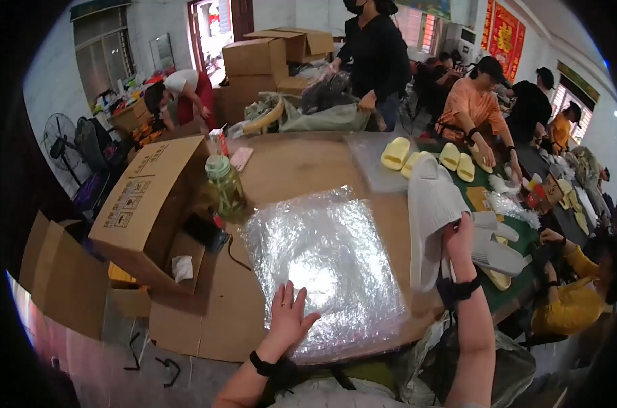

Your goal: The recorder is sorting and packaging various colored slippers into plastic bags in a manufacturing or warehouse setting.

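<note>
Grey slipper (431,217) above crowded table (302,166)

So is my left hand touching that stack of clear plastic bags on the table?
Touching. The head view shows the left hand lying flat, fingers spread, on the near edge of the plastic bags, with no gap visible between them.

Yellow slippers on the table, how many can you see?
4: one yellow slipper on the clear sheet, one beside it, two more on the green mat. Others may be hidden.
</note>
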Available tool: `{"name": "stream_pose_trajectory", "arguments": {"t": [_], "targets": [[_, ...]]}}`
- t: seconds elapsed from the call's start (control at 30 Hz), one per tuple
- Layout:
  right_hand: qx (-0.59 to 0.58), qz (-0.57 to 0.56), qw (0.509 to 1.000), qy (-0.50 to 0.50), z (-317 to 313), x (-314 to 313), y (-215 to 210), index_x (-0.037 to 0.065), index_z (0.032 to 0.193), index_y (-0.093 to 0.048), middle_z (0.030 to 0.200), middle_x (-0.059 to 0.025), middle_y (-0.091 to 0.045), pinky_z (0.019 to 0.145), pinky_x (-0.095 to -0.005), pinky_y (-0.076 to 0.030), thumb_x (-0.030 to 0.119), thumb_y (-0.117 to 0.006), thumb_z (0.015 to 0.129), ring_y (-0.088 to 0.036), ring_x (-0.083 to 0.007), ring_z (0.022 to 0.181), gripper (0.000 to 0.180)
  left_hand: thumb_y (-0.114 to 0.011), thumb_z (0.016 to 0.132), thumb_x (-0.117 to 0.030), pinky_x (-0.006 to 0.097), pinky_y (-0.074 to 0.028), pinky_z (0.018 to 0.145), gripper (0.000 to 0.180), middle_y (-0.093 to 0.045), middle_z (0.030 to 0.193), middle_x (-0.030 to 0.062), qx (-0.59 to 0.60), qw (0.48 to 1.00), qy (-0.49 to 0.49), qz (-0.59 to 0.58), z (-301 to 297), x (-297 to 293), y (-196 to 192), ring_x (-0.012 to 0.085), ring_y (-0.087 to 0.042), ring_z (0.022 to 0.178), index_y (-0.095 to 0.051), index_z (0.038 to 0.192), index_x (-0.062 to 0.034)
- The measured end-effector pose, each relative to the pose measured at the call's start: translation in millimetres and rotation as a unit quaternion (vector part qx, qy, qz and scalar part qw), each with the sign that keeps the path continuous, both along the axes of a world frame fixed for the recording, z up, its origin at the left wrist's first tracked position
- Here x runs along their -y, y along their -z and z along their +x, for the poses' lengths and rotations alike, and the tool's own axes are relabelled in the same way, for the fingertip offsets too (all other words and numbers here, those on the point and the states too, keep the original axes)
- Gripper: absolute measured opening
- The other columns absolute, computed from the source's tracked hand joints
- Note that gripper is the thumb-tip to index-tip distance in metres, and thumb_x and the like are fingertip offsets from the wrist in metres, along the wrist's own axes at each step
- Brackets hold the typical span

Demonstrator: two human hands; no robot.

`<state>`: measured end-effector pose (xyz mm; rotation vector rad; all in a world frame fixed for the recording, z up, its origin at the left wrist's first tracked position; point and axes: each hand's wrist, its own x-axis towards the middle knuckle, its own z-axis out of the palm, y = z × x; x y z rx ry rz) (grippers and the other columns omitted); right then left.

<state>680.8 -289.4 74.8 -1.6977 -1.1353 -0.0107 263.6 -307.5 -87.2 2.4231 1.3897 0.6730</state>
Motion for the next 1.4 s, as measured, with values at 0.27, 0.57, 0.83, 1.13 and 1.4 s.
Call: {"name": "stream_pose_trajectory", "arguments": {"t": [0.27, 0.57, 0.83, 1.13, 1.4], "targets": [[0.112, -0.205, 0.932, -0.276, -170, 22, 92, -0.002, 0.104, -0.058, 0.105, -0.0249, -0.061, 0.088, -0.0505, -0.048, 0.001, -0.061, 0.077, -0.059, -0.0439, 0.102, 0.028, -0.063, 0.091, -0.038, 0.059, -0.02, 0.117, 0.061, -0.028, 0.156, 0.0308, -0.064, 0.996, 0.054, -0.004, -1, -8, 8, 0.0506, -0.022, 0.144, -0.052, 0.14, -0.0049], [0.195, -0.26, 0.939, -0.114, -94, -6, 140, -0.006, 0.092, -0.059, 0.097, -0.0277, -0.06, 0.082, -0.0508, -0.051, 0.008, -0.065, 0.08, -0.06, -0.0444, 0.092, 0.02, -0.059, 0.093, -0.032, 0.06, -0.024, 0.114, 0.063, -0.03, 0.153, 0.0338, -0.032, 0.999, 0.012, 0.036, 5, 0, 2, 0.053, -0.029, 0.14, -0.044, 0.145, -0.0002], [0.123, -0.199, 0.952, -0.196, -151, 33, 87, -0.006, 0.09, -0.057, 0.093, -0.0262, -0.058, 0.081, -0.0519, -0.048, 0.006, -0.066, 0.078, -0.057, -0.0464, 0.092, 0.019, -0.062, 0.09, -0.033, 0.059, -0.019, 0.117, 0.062, -0.032, 0.154, 0.0293, -0.015, 1.0, -0.006, 0.02, 3, 0, -1, 0.0493, -0.021, 0.145, -0.049, 0.143, -0.0032], [0.071, -0.345, 0.92, -0.171, -143, 45, 119, -0.006, 0.086, -0.061, 0.095, -0.0288, -0.06, 0.082, -0.0518, -0.048, 0.008, -0.067, 0.075, -0.058, -0.0457, 0.092, 0.019, -0.061, 0.09, -0.038, 0.055, -0.016, 0.118, 0.066, -0.032, 0.156, 0.0275, -0.011, 1.0, -0.004, 0.004, 0, -3, 13, 0.0483, -0.02, 0.146, -0.047, 0.145, -0.0059], [-0.08, -0.216, 0.973, 0.013, -36, 107, 143, -0.009, 0.083, -0.061, 0.075, -0.0219, -0.062, 0.063, -0.0426, -0.046, 0.01, -0.066, 0.076, -0.061, -0.0336, 0.067, 0.021, -0.074, 0.081, -0.046, 0.057, -0.016, 0.118, 0.088, -0.015, 0.161, 0.0289, -0.064, 0.998, 0.011, 0.003, 2, 6, -49, 0.0479, -0.011, 0.148, -0.038, 0.152, -0.008]]}}
